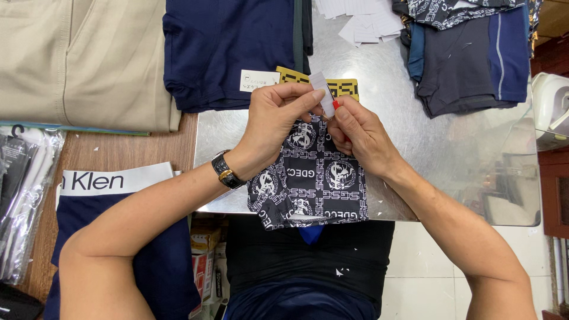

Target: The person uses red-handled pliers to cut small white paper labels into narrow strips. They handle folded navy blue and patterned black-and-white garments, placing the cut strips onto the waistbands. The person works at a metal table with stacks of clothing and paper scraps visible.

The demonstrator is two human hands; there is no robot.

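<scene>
Over a shiny metal surface (450, 154), a person's left hand (274, 121) and right hand (363, 135) meet above black patterned underwear (311, 184) lying at the surface's near edge. The left fingers (299, 95) are pinched shut on a small white label (322, 92); the right fingers (347, 115) close around a small red item (336, 105) just beneath it. A navy garment (228, 47) and a pile of dark underwear (468, 56) lie farther back.
</scene>
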